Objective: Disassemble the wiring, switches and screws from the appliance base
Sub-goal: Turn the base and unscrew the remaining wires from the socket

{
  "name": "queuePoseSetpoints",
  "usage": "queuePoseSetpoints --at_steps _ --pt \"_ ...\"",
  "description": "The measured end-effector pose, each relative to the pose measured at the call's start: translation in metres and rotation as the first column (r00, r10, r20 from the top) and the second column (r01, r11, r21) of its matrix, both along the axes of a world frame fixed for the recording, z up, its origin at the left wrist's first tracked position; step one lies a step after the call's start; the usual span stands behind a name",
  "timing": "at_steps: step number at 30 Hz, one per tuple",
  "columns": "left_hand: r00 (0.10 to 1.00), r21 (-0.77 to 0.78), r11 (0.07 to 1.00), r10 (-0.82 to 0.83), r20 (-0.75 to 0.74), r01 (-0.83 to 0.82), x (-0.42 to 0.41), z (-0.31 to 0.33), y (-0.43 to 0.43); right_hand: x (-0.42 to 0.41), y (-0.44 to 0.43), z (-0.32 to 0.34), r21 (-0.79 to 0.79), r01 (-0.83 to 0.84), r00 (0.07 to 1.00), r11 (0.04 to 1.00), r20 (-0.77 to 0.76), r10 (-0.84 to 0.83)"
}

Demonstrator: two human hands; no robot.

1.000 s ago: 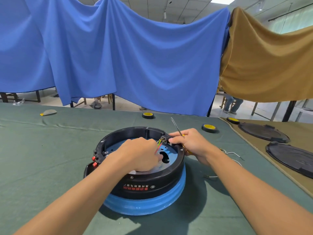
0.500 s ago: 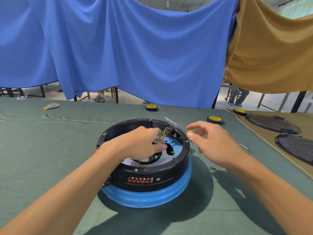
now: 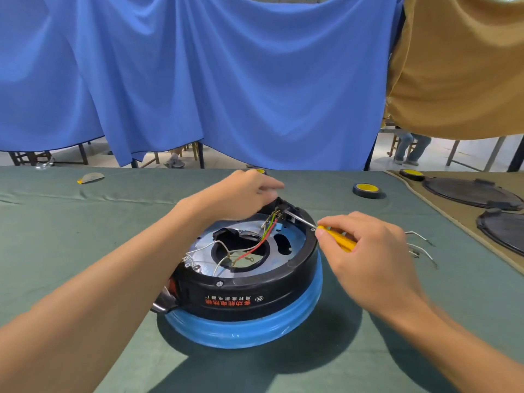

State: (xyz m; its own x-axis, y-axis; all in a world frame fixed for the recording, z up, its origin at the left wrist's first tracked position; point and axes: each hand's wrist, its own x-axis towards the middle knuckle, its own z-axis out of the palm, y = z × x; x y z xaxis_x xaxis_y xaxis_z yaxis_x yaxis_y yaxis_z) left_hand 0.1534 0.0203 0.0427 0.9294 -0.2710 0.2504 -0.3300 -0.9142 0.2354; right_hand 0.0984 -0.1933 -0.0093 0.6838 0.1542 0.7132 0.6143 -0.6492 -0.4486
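Head view: base [image 3: 255, 296] sat on the table [image 3: 71, 251]. The right hand [image 3: 368, 251] gripped a screwdriver [image 3: 337, 239] at the far-rim switch [image 3: 283, 208]. The left hand [image 3: 241, 194] lay beside it (grip blurred, cannot tell). Apparently removed, loose wires [image 3: 419, 245] lay aside; inner wires [image 3: 255, 248] and a rim screw [image 3: 219, 284] were not yet out.

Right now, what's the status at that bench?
Right hand grips yellow screwdriver, tip at connector. Left hand at far rim of appliance base, blurred. Wires still attached.

Lying flat on the green cloth [image 3: 85, 251], open side up: round appliance base [image 3: 255, 296], black ring over blue band (red lettering inverted on the near wall). Inside, over a silver plate, loose red, green and white wiring [image 3: 255, 249] running to the far rim. Screw [image 3: 219, 284] seated in the near rim
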Motion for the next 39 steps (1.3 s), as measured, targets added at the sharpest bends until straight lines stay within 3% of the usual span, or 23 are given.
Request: queuePoseSetpoints --at_steps 4,10,14,22,32,39 --pt "0.993 -0.046 0.999 -0.025 -0.112 0.02 0.017 -0.006 -0.007 0.001 -0.002 0.001 -0.008 -0.003 1.0 1.0 0.031 0.003" --pt "0.98 -0.262 0.965 -0.057 -0.19 0.006 0.028 -0.01 -0.005 0.002 -0.002 0.004 -0.054 -0.004 0.999 0.999 0.043 0.006" --pt "0.96 -0.218 0.975 -0.016 -0.281 -0.048 0.033 -0.003 0.0 0.006 0.0 0.009 -0.141 0.014 0.998 0.99 0.055 -0.007" --pt "0.968 -0.386 0.916 0.012 -0.252 -0.112 0.031 -0.019 0.003 0.008 0.007 0.02 -0.271 0.006 0.995 0.963 0.098 0.022" --pt "0.966 -0.281 0.944 0.107 -0.233 -0.173 0.034 -0.022 0.001 0.007 0.006 0.011 -0.281 -0.033 0.995 0.959 0.081 0.058" --pt "0.971 -0.328 0.934 0.071 -0.227 -0.144 0.033 -0.02 -0.001 0.003 0.011 0.01 -0.278 -0.037 0.992 0.96 0.109 0.07"
